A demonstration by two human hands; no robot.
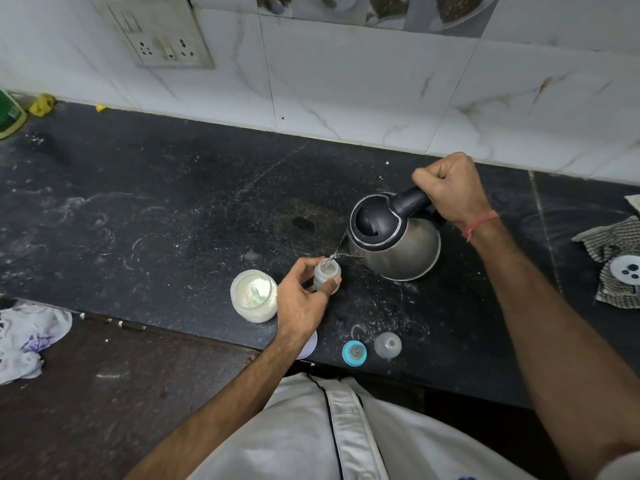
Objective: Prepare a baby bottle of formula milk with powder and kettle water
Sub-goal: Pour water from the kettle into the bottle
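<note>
A small clear plastic baby bottle (327, 277) stands upright and uncapped on a dark speckled stone counter (173, 209), just below the centre of the view. The person's left hand (300, 299) grasps it from the 8 o'clock side, thumb pressed to the bottle's near wall and fingers curled round its far side. A thin stream of water (340, 244) runs into the bottle's mouth from the spout of one brushed steel electric kettle with a black lid (394, 237), which is tilted toward the bottle at its 2 o'clock. The right hand (450, 188) is clenched in a full fist round the kettle's black handle (412, 199); a red thread band (479, 224) circles that wrist.

Just beside the bottle at 9 o'clock stands one open glass jar of white powder (254, 295) with a pale scoop (258, 294) lying inside. At the bottle's 5 o'clock, near the counter's front edge, sit two bottle parts side by side: one blue ring with its teat (354, 352) and one clear domed cap (388, 345). A pale round lid (309, 344) shows partly under the left wrist.

At the far 3 o'clock edge lies one checked cloth (611, 261). One crumpled white plastic bag (27, 336) lies at 9 o'clock, well apart. On the marble-patterned tiled wall (346, 81) at 11 o'clock is one switch and socket plate (162, 36).
</note>
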